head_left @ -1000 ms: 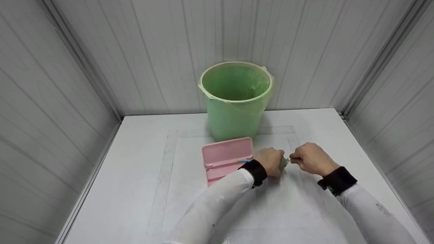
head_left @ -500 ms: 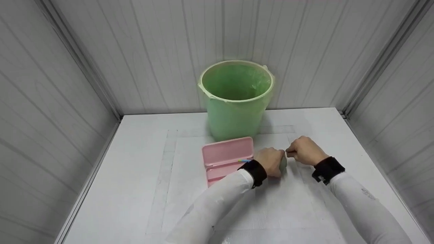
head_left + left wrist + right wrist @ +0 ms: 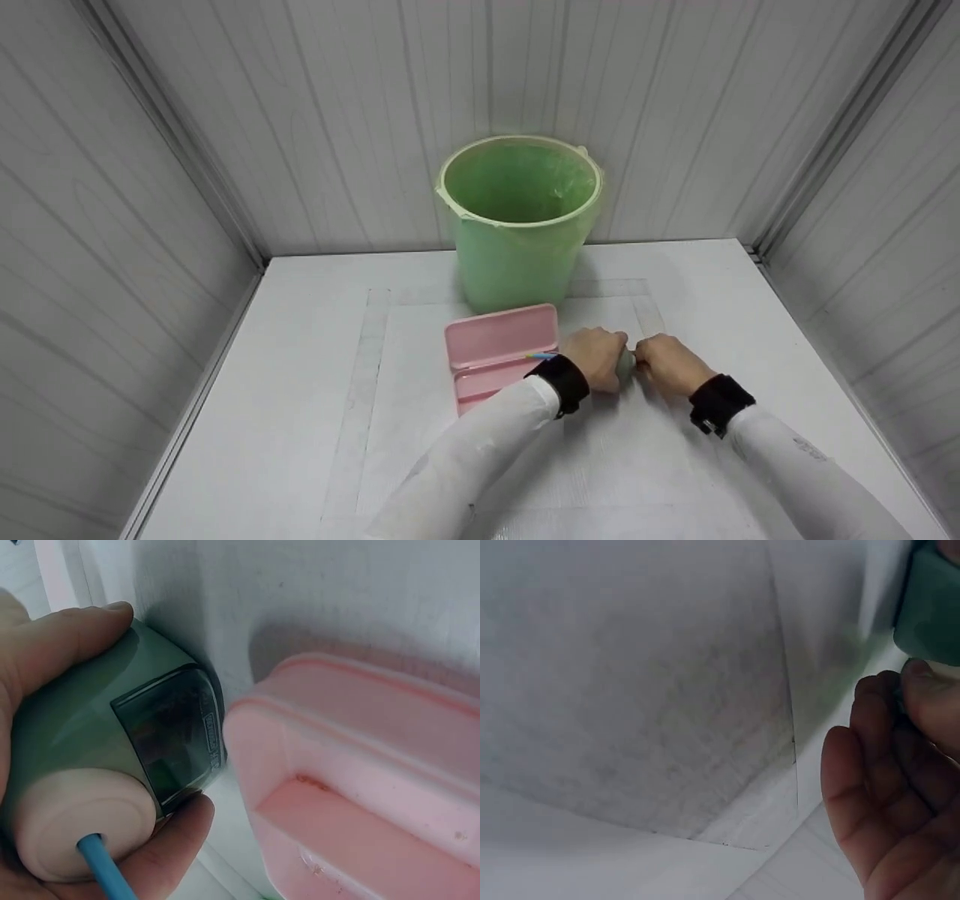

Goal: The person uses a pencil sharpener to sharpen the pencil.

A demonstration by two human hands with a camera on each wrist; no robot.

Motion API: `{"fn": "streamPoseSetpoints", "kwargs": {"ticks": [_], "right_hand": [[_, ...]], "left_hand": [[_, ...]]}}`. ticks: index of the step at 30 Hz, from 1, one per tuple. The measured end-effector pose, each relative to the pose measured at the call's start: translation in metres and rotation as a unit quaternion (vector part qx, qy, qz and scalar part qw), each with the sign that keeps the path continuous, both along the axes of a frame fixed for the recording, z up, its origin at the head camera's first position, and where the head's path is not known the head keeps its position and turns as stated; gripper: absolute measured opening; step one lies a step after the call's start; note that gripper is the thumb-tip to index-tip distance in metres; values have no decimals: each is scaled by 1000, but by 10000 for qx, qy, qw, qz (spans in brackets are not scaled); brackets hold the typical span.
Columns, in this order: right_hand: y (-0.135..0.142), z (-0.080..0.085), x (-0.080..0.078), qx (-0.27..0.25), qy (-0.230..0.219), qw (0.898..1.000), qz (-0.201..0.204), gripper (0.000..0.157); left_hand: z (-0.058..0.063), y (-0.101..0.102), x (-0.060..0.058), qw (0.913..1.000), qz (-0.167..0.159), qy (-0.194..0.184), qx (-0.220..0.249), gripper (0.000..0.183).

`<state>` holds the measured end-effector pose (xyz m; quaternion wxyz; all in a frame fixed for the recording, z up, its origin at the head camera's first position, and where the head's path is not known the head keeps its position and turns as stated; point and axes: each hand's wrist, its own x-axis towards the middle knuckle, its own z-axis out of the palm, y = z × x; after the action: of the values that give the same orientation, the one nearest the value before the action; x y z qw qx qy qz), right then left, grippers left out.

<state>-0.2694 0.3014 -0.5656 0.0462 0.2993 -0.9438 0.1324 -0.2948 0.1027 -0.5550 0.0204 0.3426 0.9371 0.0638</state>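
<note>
My left hand (image 3: 596, 358) grips a green pencil sharpener (image 3: 75, 720), its thumb and fingers wrapped round the body. A dark see-through window (image 3: 176, 739) shows on the sharpener's side. Out of its round pale front sticks a blue pencil (image 3: 105, 866). At the sharpener's other end, my right hand (image 3: 673, 365) pinches the small crank handle between thumb and curled fingers; the handle is mostly hidden by them. Just beside the sharpener lies an open pink pencil case (image 3: 502, 335), partly covered by the left forearm in the head view.
A tall light-green bucket (image 3: 517, 262) with a liner stands behind the pencil case, near the back wall. The white table (image 3: 315, 390) has strips of tape on it. Grey panel walls (image 3: 337, 127) enclose it at the back and sides.
My right hand has circled at the sharpener's end, first up and to the left, then down and closer in. The left hand, sharpener and pencil case have stayed put.
</note>
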Motion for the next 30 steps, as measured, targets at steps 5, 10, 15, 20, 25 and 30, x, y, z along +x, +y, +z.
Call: {"fn": "streamPoseSetpoints", "kwargs": {"ticks": [5,10,15,20,25,30], "right_hand": [[-1,-2,7,-31,43,10000,22,17],[-4,-3,14,-89,136,9998,131,17],[-6,0,23,-84,-89,9999,76,16],[-8,10,27,126,-212,9996,127,23],[-10,18,28,245,-30,9993,280,24],[-11,26,35,395,55,9983,415,32]], "left_hand": [[2,-1,2,10000,73,-38,31,34],[1,-2,1,9996,194,-172,127,31],[-1,0,-2,9990,315,-269,179,34],[-6,5,-7,9983,441,-326,186,34],[-13,7,-11,9982,517,-245,180,31],[-7,4,-5,9982,386,-375,247,31]]}}
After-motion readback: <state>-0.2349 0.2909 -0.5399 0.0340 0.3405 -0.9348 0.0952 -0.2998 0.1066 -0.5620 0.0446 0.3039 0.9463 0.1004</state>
